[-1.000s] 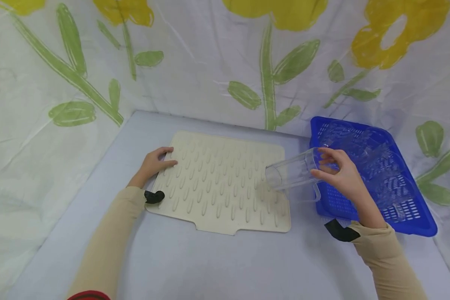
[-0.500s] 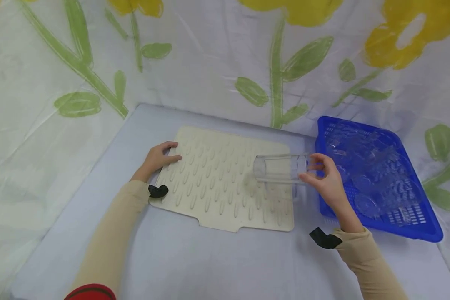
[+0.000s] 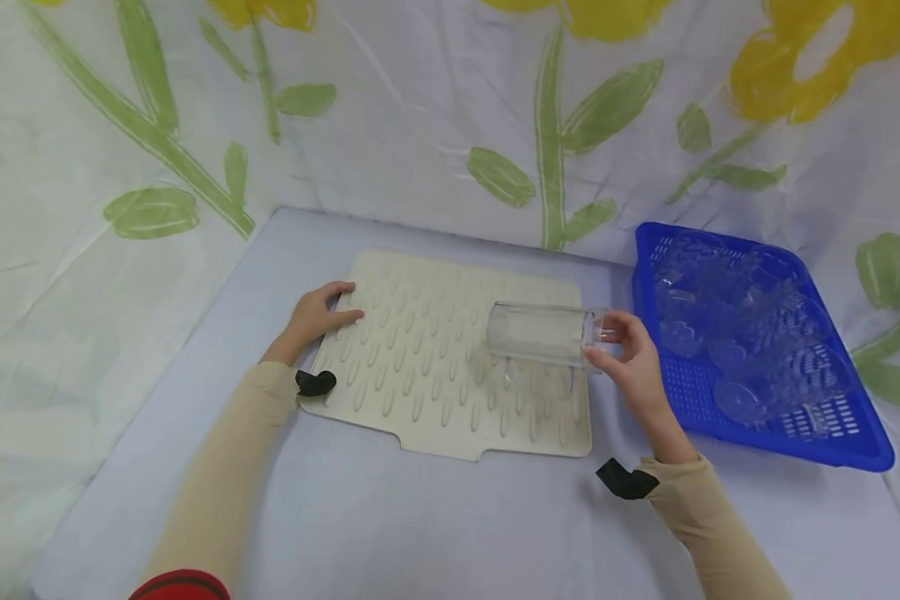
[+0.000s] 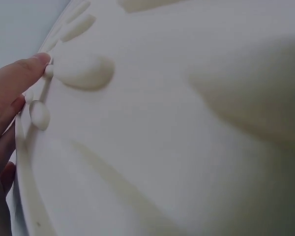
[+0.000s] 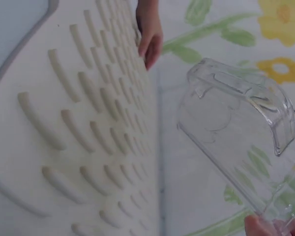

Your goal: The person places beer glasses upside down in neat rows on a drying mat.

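A cream drying mat (image 3: 435,417) with raised oval ridges lies flat on the table. My left hand (image 3: 318,312) rests at its left edge, thumb and index finger spread apart; in the left wrist view, the fingertips (image 4: 42,58) touch the rim. A clear mug (image 3: 536,333) lies sideways in the air over the mat's right half, base end pointing left. My right hand (image 3: 626,354) holds it by the right end between thumb and fingers. The mug's handle (image 5: 246,86) shows in the right wrist view, where most of the right hand is out of frame.
A blue plastic basket (image 3: 870,433) holding several clear vessels (image 3: 742,396) stands right of the mat. The pale table (image 3: 420,533) meets a flower-printed sheet (image 3: 405,167) at its back and left. Black wrist mounts (image 3: 626,481) stick out from both sleeves.
My right hand has carried the mug left from beside the basket to over the mat, and the mug has turned from slanted to nearly level. The left hand stays at the mat's edge.
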`<state>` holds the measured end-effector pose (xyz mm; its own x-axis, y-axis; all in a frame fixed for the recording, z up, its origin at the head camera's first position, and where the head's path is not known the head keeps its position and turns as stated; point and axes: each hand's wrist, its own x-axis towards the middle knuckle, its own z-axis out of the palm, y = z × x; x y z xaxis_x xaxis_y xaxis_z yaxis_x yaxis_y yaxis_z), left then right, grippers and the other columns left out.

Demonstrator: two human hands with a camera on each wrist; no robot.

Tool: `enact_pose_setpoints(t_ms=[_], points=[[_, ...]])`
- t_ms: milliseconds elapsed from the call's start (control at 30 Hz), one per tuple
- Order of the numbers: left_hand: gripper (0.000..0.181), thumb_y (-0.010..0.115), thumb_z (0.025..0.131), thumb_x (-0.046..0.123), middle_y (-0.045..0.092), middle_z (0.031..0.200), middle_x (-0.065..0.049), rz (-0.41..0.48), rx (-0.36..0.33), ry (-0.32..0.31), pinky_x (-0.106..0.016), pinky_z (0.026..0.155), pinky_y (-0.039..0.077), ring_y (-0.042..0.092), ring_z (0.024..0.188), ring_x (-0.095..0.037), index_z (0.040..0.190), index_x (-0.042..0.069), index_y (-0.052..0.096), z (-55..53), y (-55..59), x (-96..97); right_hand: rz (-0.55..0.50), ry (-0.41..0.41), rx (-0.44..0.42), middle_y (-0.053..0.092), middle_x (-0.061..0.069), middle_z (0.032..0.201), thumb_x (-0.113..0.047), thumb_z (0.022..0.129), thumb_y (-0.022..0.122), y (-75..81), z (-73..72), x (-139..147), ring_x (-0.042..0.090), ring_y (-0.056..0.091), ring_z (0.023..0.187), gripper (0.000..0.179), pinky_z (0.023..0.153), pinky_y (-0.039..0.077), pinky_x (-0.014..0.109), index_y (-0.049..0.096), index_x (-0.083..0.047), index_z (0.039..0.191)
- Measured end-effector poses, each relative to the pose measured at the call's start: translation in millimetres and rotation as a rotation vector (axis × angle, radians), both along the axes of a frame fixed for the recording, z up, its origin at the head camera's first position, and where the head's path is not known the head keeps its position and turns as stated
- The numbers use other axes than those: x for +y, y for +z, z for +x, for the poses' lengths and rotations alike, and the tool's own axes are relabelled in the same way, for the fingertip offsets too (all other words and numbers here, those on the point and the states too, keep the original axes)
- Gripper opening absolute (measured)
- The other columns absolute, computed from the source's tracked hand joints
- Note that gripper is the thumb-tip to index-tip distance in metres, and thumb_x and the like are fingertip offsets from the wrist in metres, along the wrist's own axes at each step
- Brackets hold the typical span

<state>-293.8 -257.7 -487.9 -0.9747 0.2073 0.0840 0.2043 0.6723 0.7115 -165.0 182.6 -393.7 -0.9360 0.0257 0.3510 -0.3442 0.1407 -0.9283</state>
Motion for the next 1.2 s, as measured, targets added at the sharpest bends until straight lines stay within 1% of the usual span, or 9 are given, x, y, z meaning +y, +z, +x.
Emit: enact_pose_setpoints(t_ms=[133,367,567,700,767,900,1000,1100,1200], points=[[0.059,0.070,0.078,0.031,0.046,0.128,-0.017,-0.045,0.012,-0.026,-0.041,0.100,0.025,0.035,0.121,-0.033,0.125,0.001,0.049,-0.4,3.7,1.7,-0.106,0.051,0.043,0.053,0.009,0.098,0.016,0.071,0.057,-4.0,-4.9,-2,0.018,0.050,0.086,0.040,0.067,0.044,0.016,0.042,0.016,0.108],[0.058,0.065,0.082,0.032,0.046,0.127,-0.021,-0.153,0.046,-0.047,-0.042,0.098,0.028,0.038,0.118,-0.035,0.126,-0.001,0.046,1.0,12.5,5.2,-0.172,0.067,0.048,0.051,0.013,0.097,0.011,0.070,0.059,-5.2,-11.7,-10,0.019,0.049,0.085,0.042,0.065,0.043,0.016,0.041,0.017,0.108],[0.053,0.056,0.088,0.034,0.048,0.124,-0.021,-0.240,0.040,-0.027,-0.045,0.096,0.030,0.041,0.115,-0.036,0.125,-0.003,0.047,6.0,21.3,9.3,-0.170,0.066,0.023,0.050,0.011,0.096,0.008,0.071,0.060,-9.8,-11.5,-14,0.018,0.048,0.084,0.040,0.064,0.043,0.016,0.043,0.013,0.107],[0.046,0.050,0.093,0.028,0.048,0.124,-0.022,-0.268,0.060,-0.025,-0.044,0.096,0.030,0.041,0.114,-0.036,0.125,-0.004,0.046,6.8,21.3,11.9,-0.166,0.069,0.005,0.049,0.014,0.097,0.008,0.072,0.058,-12.9,-8.8,-14,0.019,0.048,0.084,0.038,0.064,0.043,0.016,0.045,0.009,0.107],[0.045,0.050,0.092,0.026,0.048,0.123,-0.023,-0.269,0.067,-0.011,-0.045,0.095,0.031,0.042,0.113,-0.037,0.126,-0.005,0.045,5.7,22.9,14.2,-0.167,0.072,0.008,0.049,0.016,0.097,0.008,0.071,0.058,-12.5,-8.2,-14,0.020,0.049,0.085,0.037,0.065,0.043,0.017,0.046,0.002,0.106],[0.051,0.056,0.088,0.025,0.048,0.123,-0.022,-0.266,0.115,-0.017,-0.047,0.091,0.034,0.043,0.111,-0.036,0.129,-0.002,0.042,6.6,32.1,20.7,-0.158,0.073,0.010,0.048,0.019,0.098,0.006,0.072,0.061,-11.0,-7.5,-14,0.020,0.048,0.085,0.039,0.066,0.042,0.018,0.044,0.010,0.107],[0.059,0.063,0.084,0.026,0.046,0.126,-0.019,-0.253,0.189,-0.076,-0.046,0.091,0.035,0.042,0.114,-0.034,0.132,0.001,0.040,14.5,45.3,32.8,-0.149,0.070,0.003,0.049,0.013,0.098,0.007,0.071,0.060,-9.5,-7.8,-14,0.021,0.046,0.084,0.045,0.065,0.042,0.018,0.037,0.018,0.109],[0.069,0.068,0.079,0.028,0.044,0.129,-0.018,-0.209,0.247,-0.145,-0.044,0.092,0.035,0.041,0.116,-0.033,0.135,0.002,0.036,26.2,59.3,50.5,-0.155,0.066,0.007,0.049,0.010,0.098,0.009,0.071,0.059,-8.6,-9.0,-13,0.022,0.046,0.084,0.044,0.064,0.042,0.018,0.038,0.017,0.109],[0.080,0.072,0.075,0.031,0.039,0.133,-0.017,-0.118,0.221,-0.177,-0.044,0.094,0.033,0.036,0.120,-0.031,0.137,0.001,0.030,38.4,67.6,66.3,-0.206,0.081,0.008,0.051,0.011,0.097,0.009,0.071,0.060,-9.2,-10.9,-15,0.020,0.048,0.083,0.040,0.064,0.043,0.018,0.043,0.011,0.107]])
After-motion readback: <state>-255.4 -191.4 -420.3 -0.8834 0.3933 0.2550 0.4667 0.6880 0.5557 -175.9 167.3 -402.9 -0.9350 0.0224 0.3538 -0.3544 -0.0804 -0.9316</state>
